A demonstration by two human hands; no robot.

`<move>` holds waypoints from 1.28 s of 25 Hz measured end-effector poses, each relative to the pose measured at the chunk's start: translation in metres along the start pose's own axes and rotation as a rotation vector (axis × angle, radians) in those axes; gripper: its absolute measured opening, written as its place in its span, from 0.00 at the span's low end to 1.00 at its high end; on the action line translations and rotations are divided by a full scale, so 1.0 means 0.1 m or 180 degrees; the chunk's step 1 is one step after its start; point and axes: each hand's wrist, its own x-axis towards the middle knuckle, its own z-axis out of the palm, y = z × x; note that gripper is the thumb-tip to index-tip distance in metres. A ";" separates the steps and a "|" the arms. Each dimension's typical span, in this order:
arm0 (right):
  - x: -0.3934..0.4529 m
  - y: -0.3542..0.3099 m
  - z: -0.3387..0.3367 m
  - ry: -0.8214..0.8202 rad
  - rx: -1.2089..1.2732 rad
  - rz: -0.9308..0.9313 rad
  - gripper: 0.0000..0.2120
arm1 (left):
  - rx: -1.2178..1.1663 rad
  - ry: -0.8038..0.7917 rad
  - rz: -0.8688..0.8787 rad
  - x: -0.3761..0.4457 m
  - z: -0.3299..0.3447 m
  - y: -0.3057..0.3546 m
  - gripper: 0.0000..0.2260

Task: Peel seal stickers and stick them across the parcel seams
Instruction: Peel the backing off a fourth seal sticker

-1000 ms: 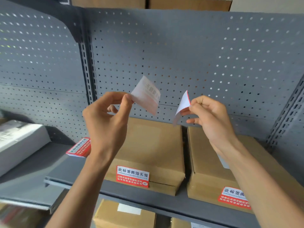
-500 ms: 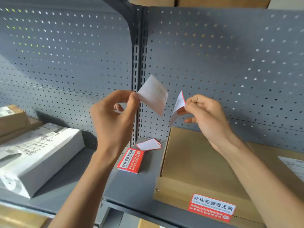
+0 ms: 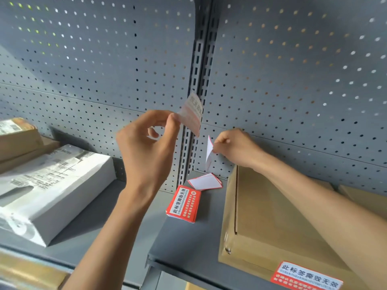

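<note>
My left hand [image 3: 146, 147] pinches a peeled seal sticker [image 3: 191, 114] by one corner; the sticker hangs in front of the pegboard, its pale back towards me. My right hand [image 3: 234, 148] holds the white backing paper [image 3: 209, 152] with a red edge, low over the back of the shelf. Below it lie a used backing sheet [image 3: 206, 181] and a red stack of seal stickers [image 3: 184, 204]. A brown cardboard parcel [image 3: 272, 222] lies at the right under my right forearm, with a red seal sticker [image 3: 306, 278] across its front seam.
A white plastic-wrapped parcel [image 3: 48, 185] lies on the left shelf, with a brown box [image 3: 16, 137] behind it. A grey pegboard wall [image 3: 104, 65] and a slotted upright [image 3: 201, 70] stand behind. A further cardboard box [image 3: 362, 197] is at the far right.
The view has swung left, so the parcels have shifted right. My right hand has moved down and back with the backing paper, away from the sticker in my left hand.
</note>
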 end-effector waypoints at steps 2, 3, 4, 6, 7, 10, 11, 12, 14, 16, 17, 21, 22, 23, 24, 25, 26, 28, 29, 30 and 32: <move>0.05 -0.03 0.09 -0.0146 -0.0087 0.0048 0.10 | -0.0014 0.0028 -0.0037 0.01 -0.03 -0.02 0.07; 0.07 -0.05 0.13 -0.0213 -0.0102 0.0076 0.10 | -0.0002 0.0043 -0.0040 0.02 -0.05 -0.03 0.07; 0.09 -0.06 0.17 -0.0266 -0.0119 0.0078 0.11 | 0.0010 0.0059 -0.0034 0.03 -0.07 -0.04 0.07; 0.12 -0.07 0.24 -0.0372 -0.0135 0.0079 0.12 | 0.0027 0.0085 -0.0020 0.03 -0.10 -0.05 0.07; 0.13 -0.07 0.26 -0.0413 -0.0159 0.0108 0.12 | 0.0069 0.0097 0.0004 0.03 -0.11 -0.06 0.07; 0.14 -0.02 0.29 -0.0407 -0.0302 0.0256 0.12 | 0.0226 0.0113 0.0130 0.02 -0.12 -0.08 0.07; 0.13 0.00 0.28 -0.0393 -0.0394 0.0308 0.13 | 0.0257 0.0108 0.0165 0.01 -0.11 -0.09 0.07; 0.12 0.02 0.27 -0.0378 -0.0527 0.0339 0.13 | 0.0279 0.0100 0.0190 0.00 -0.10 -0.09 0.07; 0.10 0.06 0.26 -0.0339 -0.0808 0.0392 0.14 | 0.0304 0.0067 0.0214 -0.02 -0.08 -0.12 0.07; 0.08 0.12 0.25 -0.0307 -0.0993 0.0436 0.17 | 0.0310 0.0013 0.0234 -0.06 -0.04 -0.15 0.06; 0.07 0.14 0.24 -0.0271 -0.1092 0.0454 0.15 | 0.0311 -0.0012 0.0245 -0.07 -0.03 -0.15 0.06; 0.01 0.15 0.23 -0.0162 -0.1592 0.0402 0.12 | 0.0318 -0.0069 0.0310 -0.10 0.00 -0.14 0.06; -0.01 0.15 0.22 -0.0140 -0.1719 0.0402 0.13 | 0.0325 -0.0071 0.0334 -0.10 0.00 -0.14 0.06; -0.03 0.14 0.22 -0.0134 -0.1812 0.0395 0.13 | 0.0328 -0.0074 0.0357 -0.11 0.00 -0.13 0.06; -0.05 0.14 0.21 -0.0122 -0.1851 0.0375 0.11 | 0.0324 -0.0079 0.0377 -0.12 0.00 -0.13 0.06; -0.08 0.13 0.19 -0.0104 -0.1860 0.0368 0.06 | 0.0321 -0.0085 0.0393 -0.12 0.00 -0.12 0.06; -0.10 0.13 0.17 -0.0077 -0.1815 0.0350 0.03 | 0.0322 -0.0091 0.0407 -0.13 0.00 -0.12 0.06; -0.18 0.10 0.10 0.0021 -0.1575 0.0352 0.05 | 0.0332 -0.0094 0.0432 -0.14 0.01 -0.11 0.06; -0.23 0.07 0.04 0.0097 -0.1369 0.0344 0.04 | 0.0335 -0.0097 0.0451 -0.15 0.02 -0.10 0.06; -0.31 0.05 -0.02 0.0171 -0.1083 0.0304 0.04 | 0.0342 -0.0107 0.0489 -0.16 0.03 -0.08 0.06; -0.52 -0.02 -0.18 0.0290 -0.0281 0.0171 0.08 | 0.0382 -0.0104 0.0659 -0.17 0.07 -0.06 0.06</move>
